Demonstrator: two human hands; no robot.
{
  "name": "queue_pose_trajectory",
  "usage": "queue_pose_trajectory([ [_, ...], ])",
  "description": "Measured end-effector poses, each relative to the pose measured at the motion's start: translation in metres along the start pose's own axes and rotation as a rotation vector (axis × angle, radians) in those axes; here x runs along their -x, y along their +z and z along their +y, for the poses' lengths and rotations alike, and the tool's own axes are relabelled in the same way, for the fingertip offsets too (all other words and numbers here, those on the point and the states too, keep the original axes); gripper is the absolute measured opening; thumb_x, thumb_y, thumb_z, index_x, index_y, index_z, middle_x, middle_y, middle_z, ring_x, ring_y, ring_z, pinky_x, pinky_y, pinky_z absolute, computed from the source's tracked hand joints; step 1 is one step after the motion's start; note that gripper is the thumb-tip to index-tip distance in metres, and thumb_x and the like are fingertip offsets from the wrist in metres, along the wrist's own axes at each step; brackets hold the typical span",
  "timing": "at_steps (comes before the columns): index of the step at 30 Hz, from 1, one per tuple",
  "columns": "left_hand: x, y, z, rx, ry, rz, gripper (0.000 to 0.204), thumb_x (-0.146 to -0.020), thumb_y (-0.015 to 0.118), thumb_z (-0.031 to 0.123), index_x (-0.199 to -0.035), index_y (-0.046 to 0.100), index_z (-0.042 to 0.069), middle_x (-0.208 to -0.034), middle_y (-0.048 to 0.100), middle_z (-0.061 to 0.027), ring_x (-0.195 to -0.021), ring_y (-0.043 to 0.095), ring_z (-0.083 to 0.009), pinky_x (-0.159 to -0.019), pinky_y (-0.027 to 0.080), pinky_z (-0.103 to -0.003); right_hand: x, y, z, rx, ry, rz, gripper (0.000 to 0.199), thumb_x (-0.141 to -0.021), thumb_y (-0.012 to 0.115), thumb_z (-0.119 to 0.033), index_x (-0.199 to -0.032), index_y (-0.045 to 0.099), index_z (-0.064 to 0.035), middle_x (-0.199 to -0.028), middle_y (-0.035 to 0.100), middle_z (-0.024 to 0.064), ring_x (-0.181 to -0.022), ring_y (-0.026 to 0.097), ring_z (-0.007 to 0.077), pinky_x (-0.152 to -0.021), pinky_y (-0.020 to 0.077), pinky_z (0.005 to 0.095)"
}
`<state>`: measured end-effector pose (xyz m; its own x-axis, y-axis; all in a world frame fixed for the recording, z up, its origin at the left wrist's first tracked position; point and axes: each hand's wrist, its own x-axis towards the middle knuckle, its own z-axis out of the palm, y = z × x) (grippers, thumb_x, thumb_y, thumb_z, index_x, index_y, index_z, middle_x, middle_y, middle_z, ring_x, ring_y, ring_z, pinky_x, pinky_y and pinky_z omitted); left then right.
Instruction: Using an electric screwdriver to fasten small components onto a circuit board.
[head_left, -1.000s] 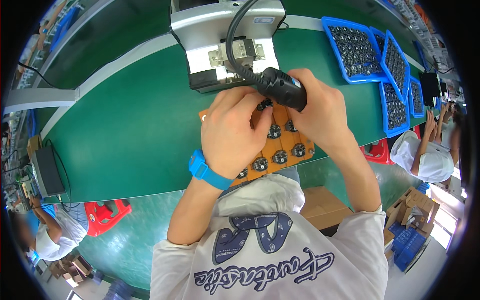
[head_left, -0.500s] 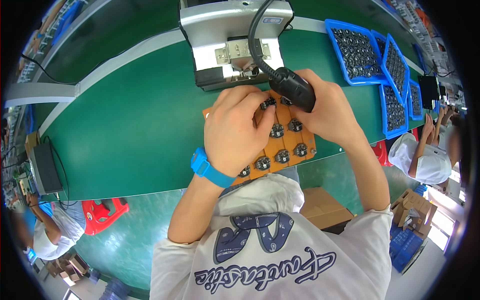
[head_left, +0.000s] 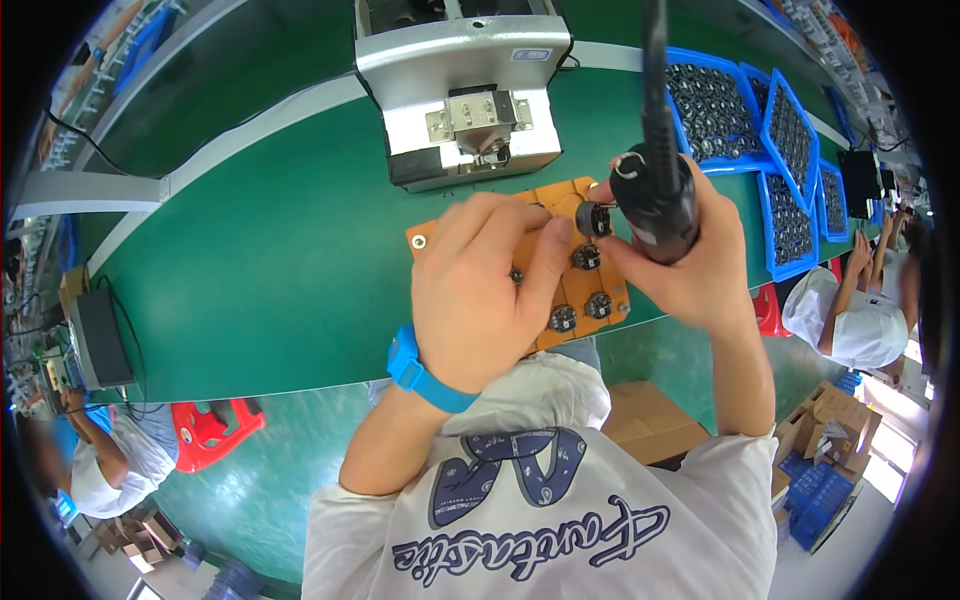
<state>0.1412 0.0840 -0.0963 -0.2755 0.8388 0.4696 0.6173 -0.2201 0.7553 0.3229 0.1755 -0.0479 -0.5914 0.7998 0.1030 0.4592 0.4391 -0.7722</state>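
My right hand is wrapped round a black corded handheld tool, which looks like an electric screwdriver; its tip is hidden. Close by its fingertips, a small round black part sits tilted at the far right of an orange fixture board; I cannot tell whether the fingers touch it. Over the board's left half lies my left hand, wearing a blue wristband, fingers curled and thumb bent in. What its fingertips hold is hidden. More round black parts sit in the board's near rows.
A silver and black machine stands on the green table beyond the board. Blue trays full of small black parts are at the right. The tool's cable runs upward. People sit at both sides, by red stools.
My right hand has moved right with the tool, which now stands more upright. My left hand has shifted slightly nearer, covering more of the board. The cable has swung right, off the machine.
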Motion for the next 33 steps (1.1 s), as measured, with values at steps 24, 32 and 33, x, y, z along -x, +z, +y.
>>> queue_pose_trajectory([
  [24, -0.105, -0.072, -0.022, -0.316, 0.274, 0.230, 0.013, -0.087, 0.078, 0.012, -0.097, 0.073, 0.006, -0.082, 0.062, -0.0067, -0.067, 0.056, -0.0208, -0.062, 0.047, -0.033, -0.021, 0.001, 0.001, 0.136, 0.094, 0.029, 0.056, -0.075, 0.082, -0.002, -0.127, 0.061, -0.0065, -0.098, 0.074, 0.0126, -0.090, 0.073, 0.0298, -0.084, 0.0553, 0.0363],
  [32, -0.010, -0.054, -0.003, -0.036, 0.026, 0.114, 0.015, -0.085, 0.074, -0.005, -0.098, 0.075, 0.004, -0.091, 0.063, -0.0094, -0.079, 0.063, -0.0208, -0.068, 0.051, -0.030, -0.034, 0.016, 0.016, 0.372, 0.072, -0.199, 0.058, -0.076, 0.081, -0.003, -0.129, 0.057, -0.0081, -0.092, 0.072, 0.0200, -0.088, 0.070, 0.0411, -0.075, 0.0546, 0.0453],
  [33, -0.004, -0.054, -0.004, 0.002, -0.019, 0.110, 0.015, -0.085, 0.074, -0.005, -0.098, 0.075, 0.004, -0.091, 0.063, -0.0092, -0.080, 0.063, -0.0207, -0.068, 0.051, -0.030, -0.035, 0.016, 0.015, 0.373, 0.070, -0.206, 0.058, -0.076, 0.081, -0.003, -0.129, 0.057, -0.0081, -0.092, 0.072, 0.0200, -0.088, 0.070, 0.0411, -0.075, 0.0546, 0.0453],
])
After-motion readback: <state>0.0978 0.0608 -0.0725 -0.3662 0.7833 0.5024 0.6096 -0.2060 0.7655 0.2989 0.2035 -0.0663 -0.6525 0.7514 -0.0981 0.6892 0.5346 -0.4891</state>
